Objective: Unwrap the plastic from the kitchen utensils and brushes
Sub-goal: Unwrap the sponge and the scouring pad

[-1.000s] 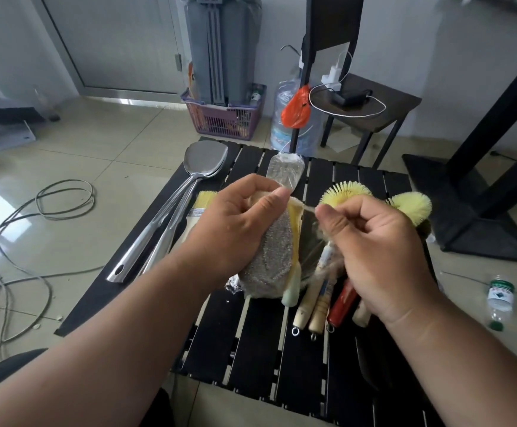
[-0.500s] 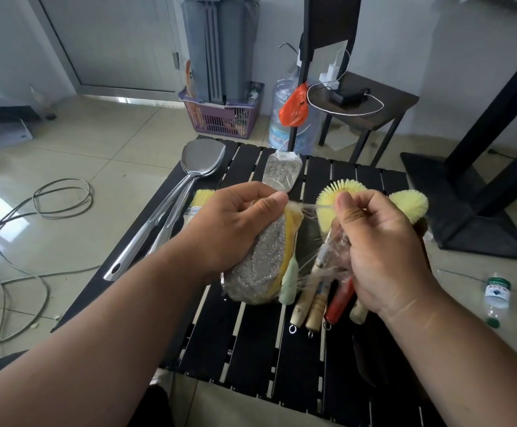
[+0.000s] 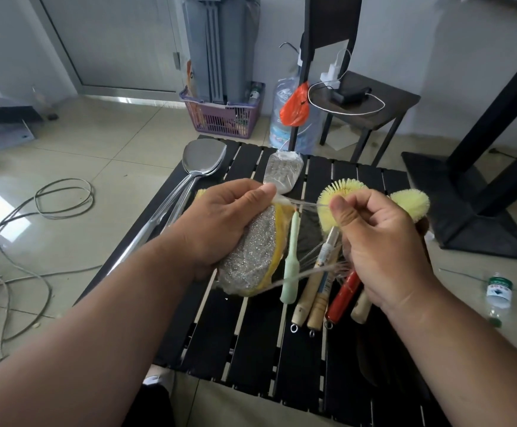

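The left hand grips a bundle of scouring pads, silver and yellow, its fingers curled over the top, holding it just above the black slatted surface. The right hand pinches a stretched strand of clear plastic wrap between thumb and forefinger; the strand runs taut across to the left hand's fingertips, and more film fans out below toward the pads. Under the right hand lie brushes with wooden and red handles, two with round yellow heads. A pale green tool hangs beside the pads. Metal spatulas rest at the surface's left edge. A small bottle lies on the floor to the right.
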